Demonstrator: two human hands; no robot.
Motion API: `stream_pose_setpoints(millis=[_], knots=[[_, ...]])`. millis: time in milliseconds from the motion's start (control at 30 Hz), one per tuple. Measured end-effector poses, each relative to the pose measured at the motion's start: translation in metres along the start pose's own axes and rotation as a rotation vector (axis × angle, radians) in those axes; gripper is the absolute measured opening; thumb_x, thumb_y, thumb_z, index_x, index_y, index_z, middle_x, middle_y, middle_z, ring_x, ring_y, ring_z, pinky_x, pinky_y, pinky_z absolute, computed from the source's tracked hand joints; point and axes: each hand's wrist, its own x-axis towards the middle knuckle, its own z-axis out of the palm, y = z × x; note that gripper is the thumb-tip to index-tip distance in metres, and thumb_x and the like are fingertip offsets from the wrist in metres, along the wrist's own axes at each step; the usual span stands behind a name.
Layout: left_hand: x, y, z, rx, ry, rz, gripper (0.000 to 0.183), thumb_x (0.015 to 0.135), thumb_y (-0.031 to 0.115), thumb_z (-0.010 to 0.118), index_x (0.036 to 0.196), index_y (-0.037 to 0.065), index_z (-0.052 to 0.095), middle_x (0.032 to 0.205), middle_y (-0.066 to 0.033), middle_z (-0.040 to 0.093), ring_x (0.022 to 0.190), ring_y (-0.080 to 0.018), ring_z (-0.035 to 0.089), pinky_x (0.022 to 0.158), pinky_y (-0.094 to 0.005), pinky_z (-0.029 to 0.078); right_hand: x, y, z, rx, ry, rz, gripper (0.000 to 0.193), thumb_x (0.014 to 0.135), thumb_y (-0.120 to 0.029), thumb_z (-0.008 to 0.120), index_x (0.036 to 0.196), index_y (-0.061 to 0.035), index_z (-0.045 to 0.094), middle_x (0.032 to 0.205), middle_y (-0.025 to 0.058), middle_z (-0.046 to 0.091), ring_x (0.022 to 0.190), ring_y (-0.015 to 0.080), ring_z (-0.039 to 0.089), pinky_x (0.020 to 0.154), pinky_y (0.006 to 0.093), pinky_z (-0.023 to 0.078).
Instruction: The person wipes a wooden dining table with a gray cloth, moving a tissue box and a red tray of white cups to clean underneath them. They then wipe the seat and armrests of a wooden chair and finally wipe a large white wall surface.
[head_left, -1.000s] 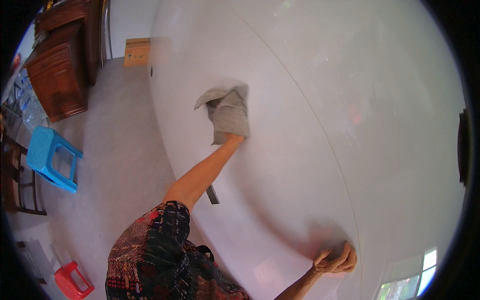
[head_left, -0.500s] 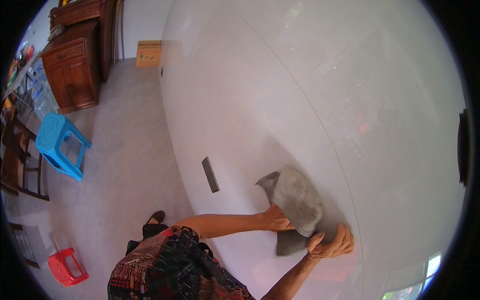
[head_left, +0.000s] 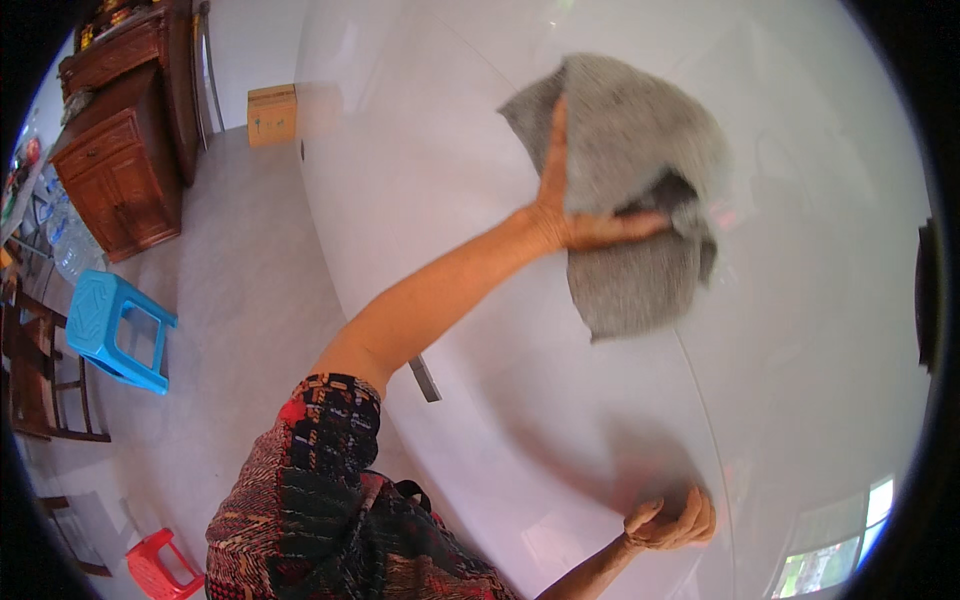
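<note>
My left hand (head_left: 572, 222) is spread against a grey cloth (head_left: 640, 130), gripping it on a large glossy white surface (head_left: 450, 150). One finger reaches up along the cloth's edge and another points right across a fold. Parts of the hand are covered by the cloth, whose lower flap hangs beneath the fingers. Lower down, my right hand (head_left: 672, 520) is by the same surface with its fingers loosely curved and the thumb apart from them. Nothing shows in it, and its shadow falls just above.
A thin seam (head_left: 705, 400) crosses the white surface, and a narrow grey plate (head_left: 426, 380) is set in it. On the floor to the left stand a blue stool (head_left: 120, 330), a red stool (head_left: 162, 568), a wooden chair (head_left: 45, 370), a wooden cabinet (head_left: 125, 165) and a cardboard box (head_left: 272, 116).
My left hand has carried the cloth far up the surface and slightly right, with the arm now stretched out. The right hand has stayed nearly in place, apart from the cloth.
</note>
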Motion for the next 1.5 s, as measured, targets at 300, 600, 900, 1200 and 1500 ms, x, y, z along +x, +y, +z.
stream_pose_setpoints(millis=[300,600,900,1200,1500], knots=[[-0.100,-0.057,0.008,0.213,0.093,-0.440,0.077,0.091,0.052,0.050,0.145,0.003,0.027,0.143,-0.0181,0.038,0.129,-0.0348,0.037,0.109,-0.0378,0.029,-0.115,0.069,-0.076,-0.208,-0.009,0.072,0.047,0.084,-0.036,0.050,0.114,-0.0003,0.056,0.104,0.0156,0.055,0.096,0.0314,0.048,0.083,0.0451,0.037],[-0.240,-0.113,0.017,0.257,0.379,-0.710,0.068,0.089,0.042,0.055,0.139,0.001,0.035,0.139,-0.0202,0.036,0.127,-0.0386,0.033,0.106,-0.0474,0.026,-0.091,0.084,-0.087,-0.286,0.029,0.014,0.046,0.090,-0.043,0.051,0.112,-0.0027,0.057,0.103,0.0131,0.054,0.092,0.0279,0.049,0.078,0.0418,0.038],[-0.219,-0.062,0.036,0.395,0.462,-0.880,0.076,0.086,0.050,0.054,0.139,-0.001,0.035,0.147,-0.0224,0.022,0.135,-0.0406,0.019,0.106,-0.0563,0.018,-0.053,0.069,-0.053,-0.282,0.130,0.007,0.054,0.088,-0.056,0.053,0.094,-0.0029,0.059,0.084,0.0090,0.051,0.074,0.0258,0.047,0.069,0.0406,0.036],[-0.208,0.026,0.099,0.378,0.185,-0.950,0.084,0.084,0.057,0.054,0.139,-0.003,0.035,0.154,-0.0247,0.008,0.142,-0.0426,0.006,0.106,-0.0653,0.011,-0.055,0.064,-0.049,-0.246,0.149,0.052,0.062,0.085,-0.067,0.047,0.078,-0.0064,0.057,0.076,0.0085,0.051,0.068,0.0233,0.049,0.065,0.0408,0.037],[-0.326,0.195,0.137,-0.159,-0.158,-0.052,0.087,0.072,0.062,0.063,0.138,0.009,0.043,0.149,-0.0229,0.024,0.141,-0.0428,0.010,0.101,-0.0765,-0.005,-0.053,0.067,-0.047,-0.174,0.197,-0.078,0.058,0.091,-0.060,0.043,0.063,-0.0091,0.048,0.064,0.0029,0.044,0.057,0.0209,0.043,0.060,0.0364,0.033]])
